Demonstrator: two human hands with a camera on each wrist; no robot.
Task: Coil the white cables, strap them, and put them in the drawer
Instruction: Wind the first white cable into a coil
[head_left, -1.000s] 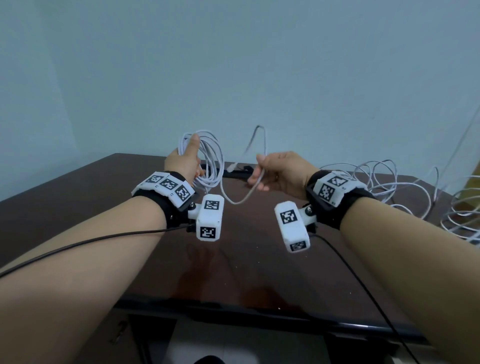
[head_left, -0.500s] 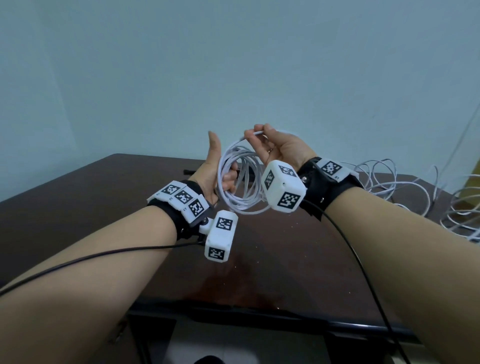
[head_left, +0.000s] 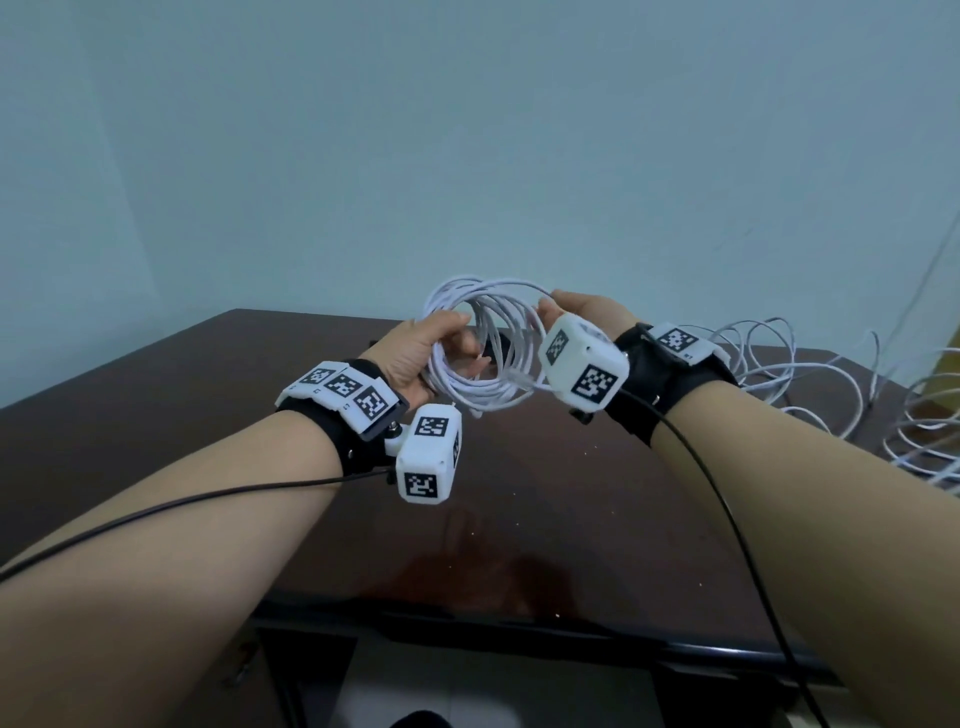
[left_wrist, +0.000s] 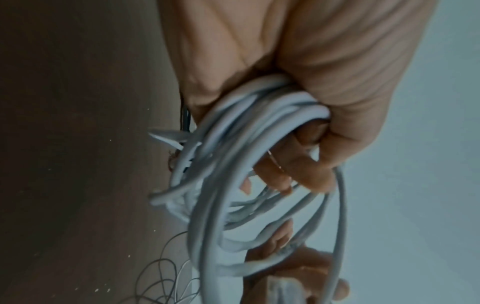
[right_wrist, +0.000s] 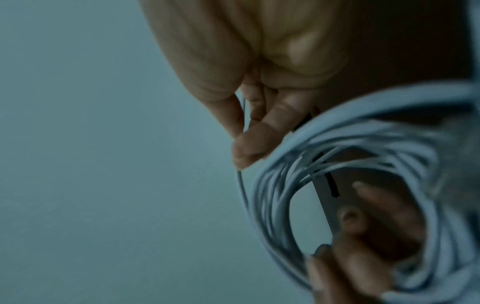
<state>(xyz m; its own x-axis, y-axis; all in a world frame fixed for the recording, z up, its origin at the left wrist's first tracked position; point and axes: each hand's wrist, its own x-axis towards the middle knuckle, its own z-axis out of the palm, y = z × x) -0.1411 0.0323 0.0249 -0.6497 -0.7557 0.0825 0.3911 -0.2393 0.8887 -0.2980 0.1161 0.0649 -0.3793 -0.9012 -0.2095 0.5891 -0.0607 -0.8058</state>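
Observation:
A coil of white cable (head_left: 485, 345) hangs in the air above the dark wooden table (head_left: 156, 415), held between both hands. My left hand (head_left: 423, 351) grips the coil's left side, fingers curled through the loops (left_wrist: 259, 127). My right hand (head_left: 571, 312) pinches one strand at the coil's upper right (right_wrist: 241, 148), and the rest of the coil (right_wrist: 337, 160) hangs beside its fingers. A black strap-like strip (head_left: 498, 345) lies on the table behind the coil, partly hidden by it. No drawer shows in any view.
More loose white cables (head_left: 779, 374) sprawl over the table's right side, reaching the right edge (head_left: 924, 441). A pale blue wall stands behind. The table's front edge (head_left: 467, 629) runs below my forearms. Black camera leads (head_left: 182, 506) trail from both wrists.
The hands came together and rose slightly. The right hand brought the loose strand over to the coil, and the left hand's fingers went from straight to curled round the loops.

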